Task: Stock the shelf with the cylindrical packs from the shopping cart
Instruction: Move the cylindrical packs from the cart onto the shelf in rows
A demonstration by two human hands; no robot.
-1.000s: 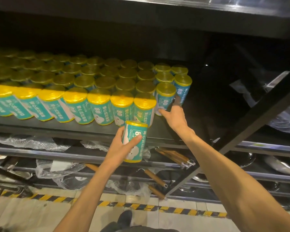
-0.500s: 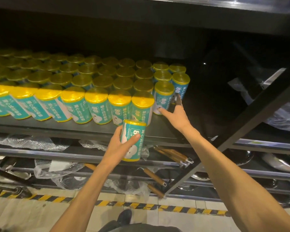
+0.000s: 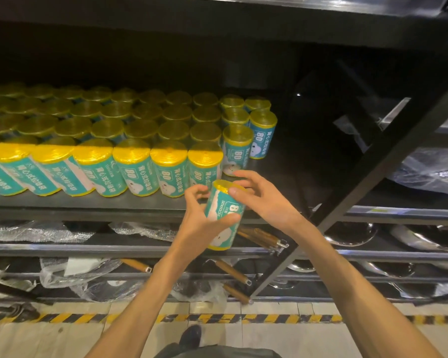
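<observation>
While rows of packs (image 3: 130, 140) filled the shelf (image 3: 93, 202), a diagonal brace (image 3: 372, 161) crossed its bare right end. Both hands gripped one pack (image 3: 224, 215) before the shelf edge: left hand (image 3: 202, 223) around its body, right hand (image 3: 264, 200), earlier on the shelf, pinching its top.

Both bare forearms rise from the bottom edge toward the frame's centre. The left hand (image 3: 202, 223) wraps its thumb and curled fingers around a pack (image 3: 224, 215) from the left. The right hand (image 3: 264, 200) touches its top rim with fingers spread and bent.
</observation>
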